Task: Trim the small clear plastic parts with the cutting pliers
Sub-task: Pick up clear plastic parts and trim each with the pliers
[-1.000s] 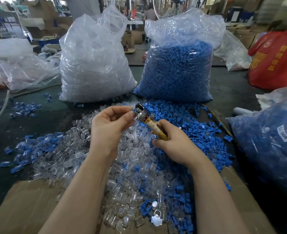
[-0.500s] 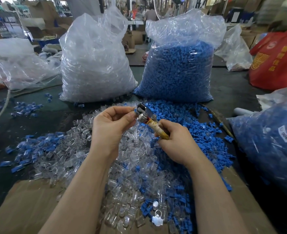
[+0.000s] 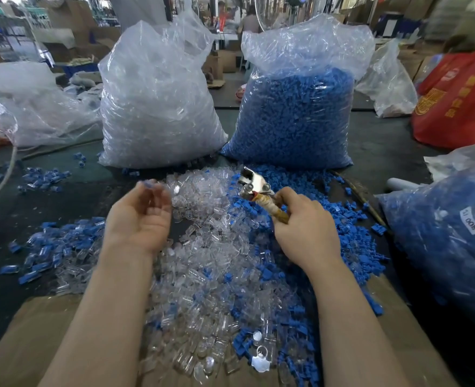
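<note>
Left hand (image 3: 140, 216) fingertips motion-blurred, held part indiscernible; pliers (image 3: 254, 185) handles hidden in right hand (image 3: 304, 230).

Crowded counter (image 3: 370, 152), open lanes only at the left and between the hands.

A heap of clear plastic parts (image 3: 202, 247) and blue parts (image 3: 300, 191) fills the middle; two tall bags, the clear bag (image 3: 158, 101) and the blue bag (image 3: 295, 113), wall off the far side, touching at their bases. A third blue-filled bag (image 3: 448, 233) blocks the right. Bare dark counter lies left of the heap, with scattered blue pieces. The gap between the left hand (image 3: 138, 216) and the cutting pliers (image 3: 254, 184) looks passable, though blurred.
</note>
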`<control>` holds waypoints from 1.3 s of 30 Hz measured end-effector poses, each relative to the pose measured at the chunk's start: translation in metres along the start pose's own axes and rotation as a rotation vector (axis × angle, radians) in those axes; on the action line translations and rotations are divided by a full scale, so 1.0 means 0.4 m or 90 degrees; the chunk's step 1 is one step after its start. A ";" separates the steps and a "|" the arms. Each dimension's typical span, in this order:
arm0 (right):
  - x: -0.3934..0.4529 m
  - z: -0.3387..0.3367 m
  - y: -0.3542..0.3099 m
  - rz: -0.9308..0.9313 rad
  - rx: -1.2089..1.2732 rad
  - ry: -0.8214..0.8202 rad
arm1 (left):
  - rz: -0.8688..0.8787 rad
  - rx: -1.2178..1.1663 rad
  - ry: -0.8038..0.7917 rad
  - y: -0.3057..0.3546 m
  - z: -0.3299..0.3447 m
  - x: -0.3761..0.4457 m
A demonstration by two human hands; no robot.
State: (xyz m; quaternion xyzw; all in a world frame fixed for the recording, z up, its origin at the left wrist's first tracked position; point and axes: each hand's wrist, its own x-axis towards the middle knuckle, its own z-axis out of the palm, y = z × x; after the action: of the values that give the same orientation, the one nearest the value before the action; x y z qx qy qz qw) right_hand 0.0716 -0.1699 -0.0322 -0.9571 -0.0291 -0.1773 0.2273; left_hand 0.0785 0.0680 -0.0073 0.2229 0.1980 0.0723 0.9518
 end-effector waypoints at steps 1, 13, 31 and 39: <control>0.000 -0.001 -0.001 0.005 -0.010 0.010 | 0.000 -0.057 0.024 0.017 -0.012 0.005; -0.007 0.000 0.007 0.206 -0.140 -0.090 | 0.055 -0.031 0.067 0.084 -0.073 0.032; 0.007 0.005 0.005 0.200 -0.177 -0.164 | 0.228 1.370 -0.080 -0.097 -0.011 -0.017; 0.005 0.003 0.006 0.195 -0.175 -0.169 | 0.305 1.371 -0.093 -0.104 -0.018 -0.017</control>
State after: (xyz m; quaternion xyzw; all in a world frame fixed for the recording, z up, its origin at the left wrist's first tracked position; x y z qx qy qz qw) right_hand 0.0741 -0.1716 -0.0338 -0.9872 0.1110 -0.0161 0.1133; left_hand 0.0713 0.0324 -0.0297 0.9711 0.0522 0.0312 0.2306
